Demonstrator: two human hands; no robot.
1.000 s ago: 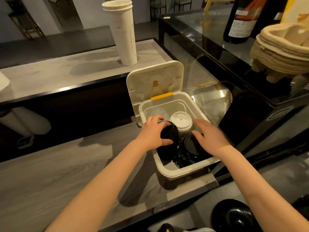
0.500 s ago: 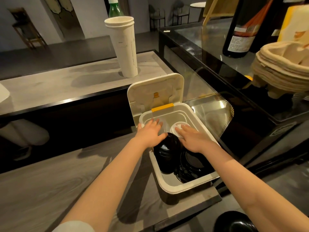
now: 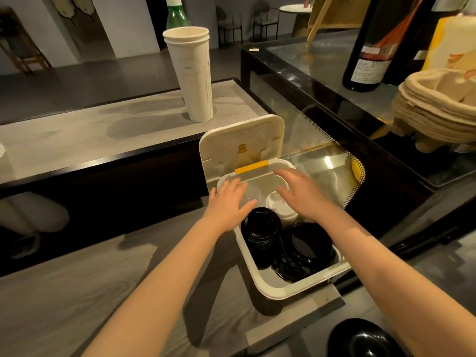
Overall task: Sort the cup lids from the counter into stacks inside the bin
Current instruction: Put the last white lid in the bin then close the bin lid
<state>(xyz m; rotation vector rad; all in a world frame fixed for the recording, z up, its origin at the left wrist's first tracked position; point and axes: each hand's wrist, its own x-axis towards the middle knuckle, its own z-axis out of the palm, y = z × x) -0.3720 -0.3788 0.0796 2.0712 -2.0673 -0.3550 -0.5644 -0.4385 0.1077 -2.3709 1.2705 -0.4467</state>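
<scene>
While the left hand [image 3: 230, 202] and right hand [image 3: 302, 195] reach over the bin's [image 3: 284, 289] far end, fingers are spread, grasping nothing. Black lid stacks [image 3: 262, 229] fill the near end, white lid stack [image 3: 278, 207] behind them.

Bin [image 3: 296, 287]: cream-white walls and rim.
Flap [image 3: 242, 143], upright beyond both hands: cream-white, with a small yellow tab.
Strip [image 3: 252, 167], just beyond the fingertips: yellow.
Black lids [image 3: 262, 228], two stacks on the wrist side of the left hand [image 3: 229, 202] and right hand [image 3: 301, 194]: glossy black.
White lids [image 3: 279, 206], between the hands: plain white.
Counter [image 3: 64, 292], under the forearms: grey wood grain.
Shelf [image 3: 77, 135], beyond the left hand: pale grey, streaked, with a black edge.
Cups [image 3: 195, 73]: white, with faint grey print.
Glass panel [image 3: 334, 150], beyond the right hand: black dot border.
Bottle [image 3: 371, 47]: dark, with a white label.
Trays [image 3: 438, 106]: beige.
</scene>
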